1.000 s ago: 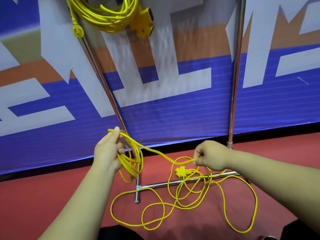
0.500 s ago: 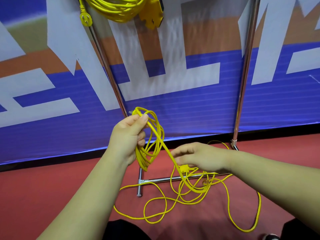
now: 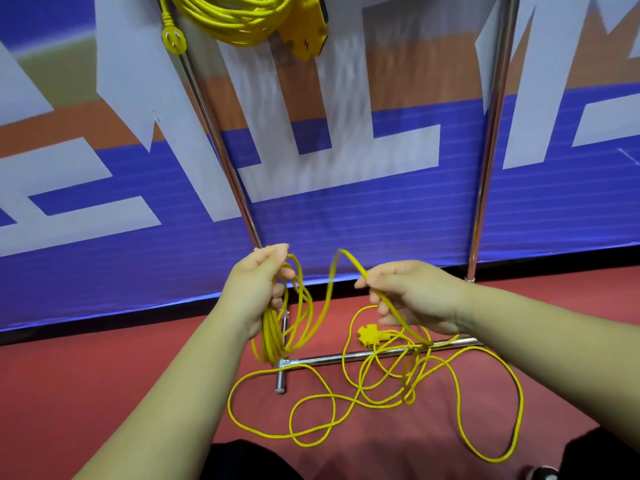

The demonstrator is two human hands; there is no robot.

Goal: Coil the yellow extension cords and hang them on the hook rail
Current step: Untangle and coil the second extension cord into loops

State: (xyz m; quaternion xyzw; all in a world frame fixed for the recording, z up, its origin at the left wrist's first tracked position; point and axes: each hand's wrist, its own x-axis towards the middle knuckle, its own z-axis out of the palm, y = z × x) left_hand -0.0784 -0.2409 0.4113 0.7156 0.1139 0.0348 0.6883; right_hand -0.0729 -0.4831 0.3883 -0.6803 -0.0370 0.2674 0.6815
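Note:
My left hand (image 3: 258, 284) grips a bundle of hanging loops of the yellow extension cord (image 3: 277, 336) at chest height. From there the cord arches over to my right hand (image 3: 410, 296), which pinches it between thumb and fingers. The remaining length lies in loose tangled loops on the red floor (image 3: 377, 393), with its yellow end piece (image 3: 367, 335) beside the rack's base bar. A second yellow cord, coiled (image 3: 239, 19), hangs at the top of the view with its round plug (image 3: 173, 39) and its yellow socket block (image 3: 306, 32); the hook itself is out of frame.
A chrome rack stands before me: a slanted left post (image 3: 214, 140), an upright right post (image 3: 491, 133) and a base bar (image 3: 346, 357) on the red floor. A blue, white and orange banner (image 3: 346, 220) hangs behind. My dark knees (image 3: 249, 462) show at the bottom.
My right hand slid down the cord, took a fresh pinch and lifted that length toward the left hand, forming a new arch. The left hand's bundle dropped slightly and gained loops.

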